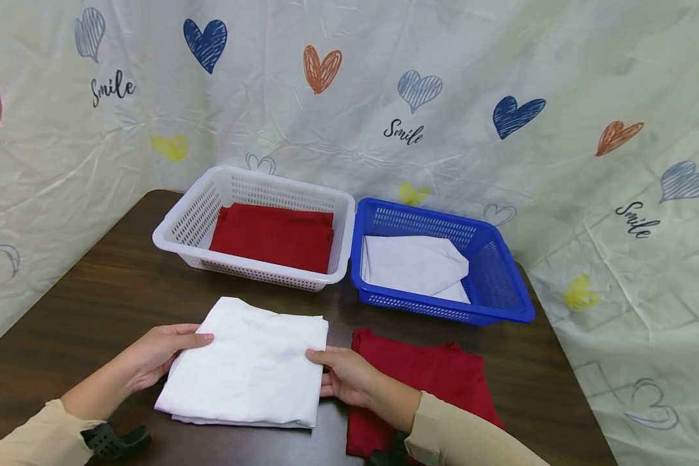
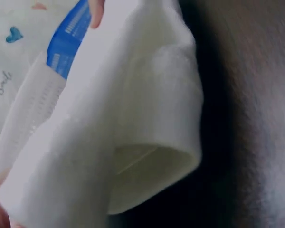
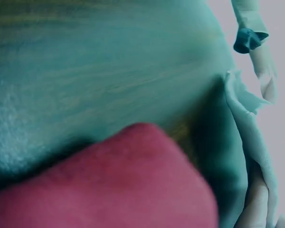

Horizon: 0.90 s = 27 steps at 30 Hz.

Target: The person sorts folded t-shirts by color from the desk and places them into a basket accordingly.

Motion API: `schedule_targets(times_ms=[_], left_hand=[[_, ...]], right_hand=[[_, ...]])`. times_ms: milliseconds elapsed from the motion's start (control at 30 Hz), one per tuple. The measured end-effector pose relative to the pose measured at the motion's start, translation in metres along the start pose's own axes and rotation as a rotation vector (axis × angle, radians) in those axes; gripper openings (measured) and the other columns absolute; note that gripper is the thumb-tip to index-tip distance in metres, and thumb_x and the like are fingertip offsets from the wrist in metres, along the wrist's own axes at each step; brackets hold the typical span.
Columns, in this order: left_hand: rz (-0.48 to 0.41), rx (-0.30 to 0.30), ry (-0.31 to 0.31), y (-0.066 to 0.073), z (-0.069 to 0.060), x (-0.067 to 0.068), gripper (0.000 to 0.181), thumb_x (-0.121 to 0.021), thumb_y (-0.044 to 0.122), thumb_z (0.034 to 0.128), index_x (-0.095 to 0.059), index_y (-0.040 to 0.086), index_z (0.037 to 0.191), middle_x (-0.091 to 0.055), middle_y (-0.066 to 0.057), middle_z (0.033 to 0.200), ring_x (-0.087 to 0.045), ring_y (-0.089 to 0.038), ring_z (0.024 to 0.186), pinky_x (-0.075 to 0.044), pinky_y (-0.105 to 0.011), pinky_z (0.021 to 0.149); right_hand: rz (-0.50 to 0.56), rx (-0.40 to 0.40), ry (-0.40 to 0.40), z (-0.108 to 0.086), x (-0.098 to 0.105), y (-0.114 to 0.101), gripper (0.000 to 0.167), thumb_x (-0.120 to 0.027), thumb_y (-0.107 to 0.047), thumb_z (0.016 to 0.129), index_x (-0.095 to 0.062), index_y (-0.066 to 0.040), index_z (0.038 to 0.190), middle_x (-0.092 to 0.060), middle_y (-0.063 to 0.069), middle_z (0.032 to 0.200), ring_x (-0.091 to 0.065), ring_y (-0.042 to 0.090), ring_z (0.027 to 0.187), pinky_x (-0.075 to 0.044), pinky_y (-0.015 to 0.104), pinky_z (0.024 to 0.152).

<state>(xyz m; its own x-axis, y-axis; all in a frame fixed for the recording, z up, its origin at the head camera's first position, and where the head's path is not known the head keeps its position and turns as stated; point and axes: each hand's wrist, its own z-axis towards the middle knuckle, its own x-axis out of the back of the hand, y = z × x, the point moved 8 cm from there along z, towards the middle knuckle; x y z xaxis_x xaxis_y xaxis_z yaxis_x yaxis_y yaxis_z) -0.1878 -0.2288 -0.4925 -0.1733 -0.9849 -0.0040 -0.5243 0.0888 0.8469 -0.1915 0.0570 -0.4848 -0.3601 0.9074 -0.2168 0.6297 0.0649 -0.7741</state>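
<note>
A folded white cloth (image 1: 250, 369) is held by its two sides in the head view. The left hand (image 1: 160, 356) pinches its left edge, thumb on top. On the right edge the right hand (image 1: 349, 375) grips it, thumb above and fingers beneath. Folded layers of the same cloth (image 2: 156, 104) hang with an open loop in the left wrist view. A red cloth (image 1: 431, 375) lies on the table, partly under the right forearm; the right wrist view shows a red cloth (image 3: 133, 185) close up.
Behind the hands stand a white basket (image 1: 256, 270) with folded red cloth (image 1: 274, 236) and, to its right, a blue basket (image 1: 501, 278) with folded white cloth (image 1: 410, 264). The dark table (image 1: 64, 310) meets a curtain (image 1: 349, 116) printed with hearts.
</note>
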Motion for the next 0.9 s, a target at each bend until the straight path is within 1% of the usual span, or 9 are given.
schedule_targets(times_ms=[133,300,567,700,900], left_hand=[[-0.019,-0.020,-0.010,0.006,-0.003,-0.004,0.076,-0.072,0.030,0.0914,-0.039,-0.011,0.145,-0.074,0.000,0.105,-0.071,-0.014,0.091,-0.062,-0.035,0.083],[-0.026,-0.042,-0.014,0.013,-0.007,-0.006,0.075,-0.073,0.029,0.0912,-0.040,-0.011,0.145,-0.074,0.000,0.105,-0.071,-0.014,0.091,-0.062,-0.035,0.083],[-0.029,-0.047,-0.002,0.023,-0.013,-0.012,0.075,-0.073,0.030,0.0906,-0.040,-0.009,0.146,-0.074,0.001,0.103,-0.072,-0.014,0.089,-0.062,-0.034,0.081],[-0.013,-0.060,0.000,0.031,-0.017,-0.013,0.075,-0.073,0.031,0.0907,-0.041,-0.009,0.145,-0.074,0.001,0.103,-0.072,-0.014,0.088,-0.062,-0.034,0.081],[0.030,-0.092,-0.003,0.046,-0.020,-0.016,0.072,-0.072,0.033,0.0912,-0.044,-0.007,0.145,-0.074,0.002,0.104,-0.072,-0.015,0.089,-0.062,-0.033,0.081]], right_hand=[[-0.015,0.011,-0.005,-0.008,0.002,-0.008,0.041,-0.058,-0.024,0.101,-0.055,0.000,0.134,-0.074,0.009,0.112,-0.074,0.019,0.094,-0.058,0.047,0.089],[-0.017,0.012,0.000,-0.013,0.005,-0.014,0.041,-0.059,-0.026,0.100,-0.057,-0.002,0.132,-0.075,0.008,0.111,-0.074,0.019,0.094,-0.058,0.046,0.089],[-0.028,0.020,-0.014,-0.023,0.009,-0.020,0.038,-0.058,-0.025,0.101,-0.057,-0.001,0.130,-0.075,0.007,0.109,-0.074,0.017,0.092,-0.059,0.045,0.089],[-0.036,0.033,-0.035,-0.028,0.010,-0.027,0.040,-0.057,-0.026,0.101,-0.056,-0.001,0.132,-0.075,0.006,0.109,-0.074,0.017,0.093,-0.059,0.043,0.088],[-0.046,0.040,-0.038,-0.033,0.012,-0.038,0.042,-0.057,-0.027,0.101,-0.054,-0.001,0.135,-0.075,0.007,0.112,-0.075,0.019,0.096,-0.059,0.043,0.088]])
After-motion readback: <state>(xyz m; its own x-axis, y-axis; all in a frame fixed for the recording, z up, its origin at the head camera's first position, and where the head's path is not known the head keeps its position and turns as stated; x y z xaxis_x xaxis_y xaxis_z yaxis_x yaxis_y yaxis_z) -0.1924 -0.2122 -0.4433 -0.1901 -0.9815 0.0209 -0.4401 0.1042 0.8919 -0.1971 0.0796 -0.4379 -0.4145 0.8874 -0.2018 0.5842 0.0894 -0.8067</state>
